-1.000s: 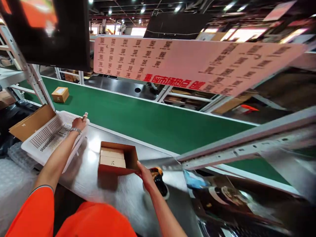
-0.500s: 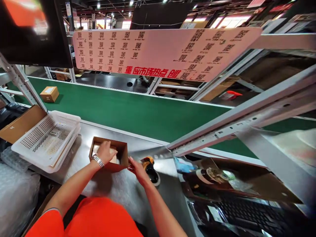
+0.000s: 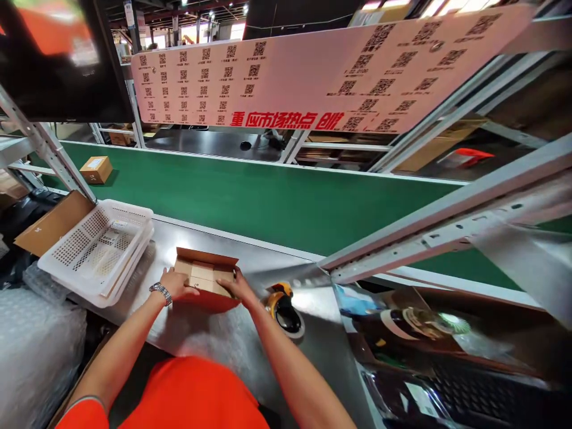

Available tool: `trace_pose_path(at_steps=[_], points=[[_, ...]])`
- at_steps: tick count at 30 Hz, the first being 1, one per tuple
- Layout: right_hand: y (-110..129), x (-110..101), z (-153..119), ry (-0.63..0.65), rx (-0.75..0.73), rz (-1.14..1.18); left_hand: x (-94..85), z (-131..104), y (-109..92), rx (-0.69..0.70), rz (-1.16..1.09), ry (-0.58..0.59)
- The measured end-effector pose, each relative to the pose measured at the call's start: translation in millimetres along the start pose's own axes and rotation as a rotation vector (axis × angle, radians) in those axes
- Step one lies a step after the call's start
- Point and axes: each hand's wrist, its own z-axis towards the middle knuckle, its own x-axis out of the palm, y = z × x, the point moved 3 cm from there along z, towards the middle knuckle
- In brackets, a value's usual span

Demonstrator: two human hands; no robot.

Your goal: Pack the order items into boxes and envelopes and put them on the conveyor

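A brown cardboard box (image 3: 208, 257) stands on the metal table in front of me, with its long back flap raised and lighter cardboard showing across its top. My left hand (image 3: 176, 285), with a metal watch on the wrist, grips the box's left end. At the right end, my right hand (image 3: 239, 287) holds the box, its fingers over the edge and on the light cardboard. A yellow and black scanner (image 3: 286, 313) stands on the table just right of my right hand.
White plastic baskets (image 3: 100, 250) sit stacked at the left, near bubble wrap (image 3: 40, 333). Behind the table runs a green conveyor belt (image 3: 250, 190) carrying a small carton (image 3: 96, 170). A metal post (image 3: 429, 220) slants across the right, above a keyboard (image 3: 482, 387).
My left hand has come out of the box to its left end. The right hand's fingers have moved onto the top. Light cardboard now spans the opening. The view has shifted slightly.
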Motion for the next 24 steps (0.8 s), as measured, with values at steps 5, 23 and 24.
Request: trace_pose_path(at_steps=[5, 23, 24], points=[[3, -15, 1, 0.106, 0.273, 0.152, 17.0, 16, 14, -0.298, -0.259, -0.356], [-79, -89, -65, -0.557, -0.072, -0.456, 38.1, 24, 44, -0.372, -0.739, -0.266], [-86, -96, -71, -0.604, -0.043, -0.522, 38.9, 25, 43, -0.367, -0.753, -0.260]])
